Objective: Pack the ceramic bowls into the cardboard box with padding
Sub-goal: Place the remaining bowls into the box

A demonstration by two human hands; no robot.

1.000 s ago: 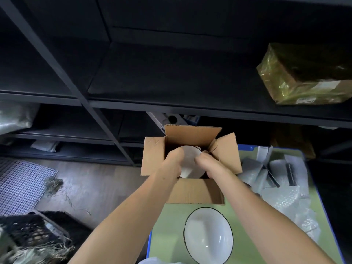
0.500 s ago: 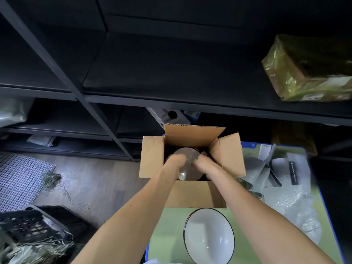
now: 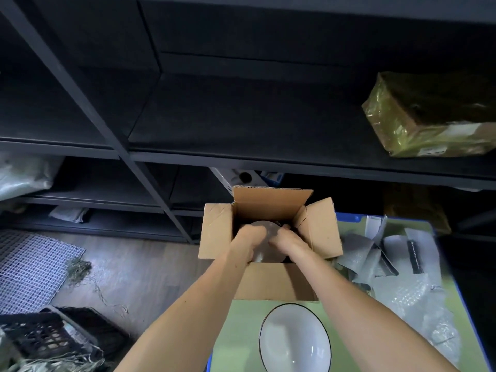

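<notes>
Box: open brown cardboard box (image 3: pixel 273 280) on pale green counter (image 3: pixel 236 331), all four flaps up.
Bowl in box: round grey-white ceramic bowl (image 3: pixel 264 253), tilted on edge, down inside the box.
Left hand (image 3: pixel 248 237): fingers curled around the bowl's left rim.
Right hand (image 3: pixel 288 241): gripping the bowl's right rim.
Second bowl: white dark-rimmed ceramic bowl (image 3: pixel 294 342), upright on the counter, just in front of the box.
Padding: clear bubble wrap (image 3: pixel 413 294), right of the box.
</notes>
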